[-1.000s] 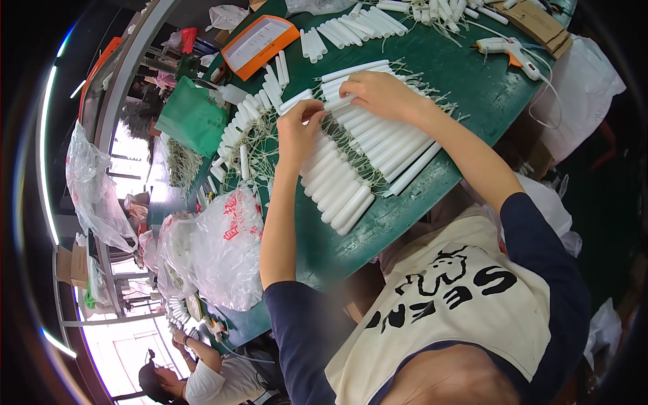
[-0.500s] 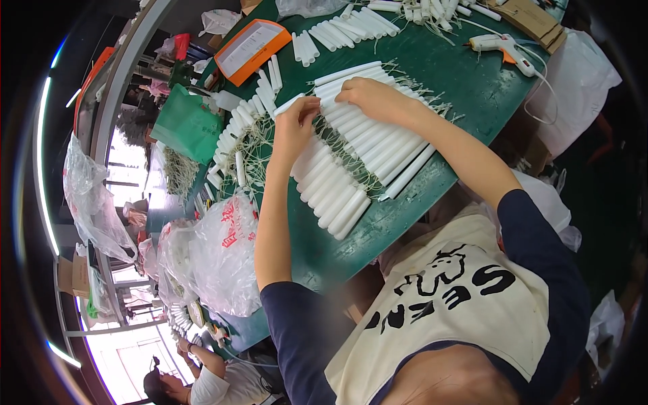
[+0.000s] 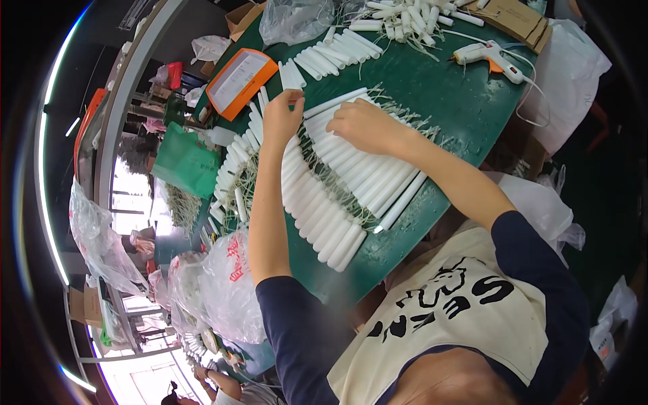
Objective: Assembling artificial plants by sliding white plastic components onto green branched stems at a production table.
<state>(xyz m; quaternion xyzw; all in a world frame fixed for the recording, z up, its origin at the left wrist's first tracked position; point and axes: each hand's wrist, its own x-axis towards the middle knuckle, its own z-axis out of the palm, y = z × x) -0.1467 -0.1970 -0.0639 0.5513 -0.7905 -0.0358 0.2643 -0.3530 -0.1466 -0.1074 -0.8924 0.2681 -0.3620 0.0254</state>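
Observation:
White tubes with thin pale cords lie side by side in two slanting rows on a green table [image 3: 466, 101]. My right hand [image 3: 368, 128] rests on the right row of tubes [image 3: 364, 169], its fingers bent together over the tubes' left ends. Farther up and left, my left hand [image 3: 280, 120] has its fingers curved with a gap showing between them, and no tube is visible in it. It is just below a few loose white tubes [image 3: 292, 75]. The left row of tubes [image 3: 317, 209] runs down beside my left forearm.
An orange-framed box [image 3: 243, 82] lies beyond my left hand. More tubes with cords [image 3: 236, 169] are heaped at the left. A white glue gun [image 3: 489, 59] lies at the far right. Clear plastic bags [image 3: 226, 290] crowd the left edge; another person sits at lower left.
My left hand has moved left, away from the rows and toward the loose tubes by the orange box. My right hand stays on the right row. The whole view has shifted slightly.

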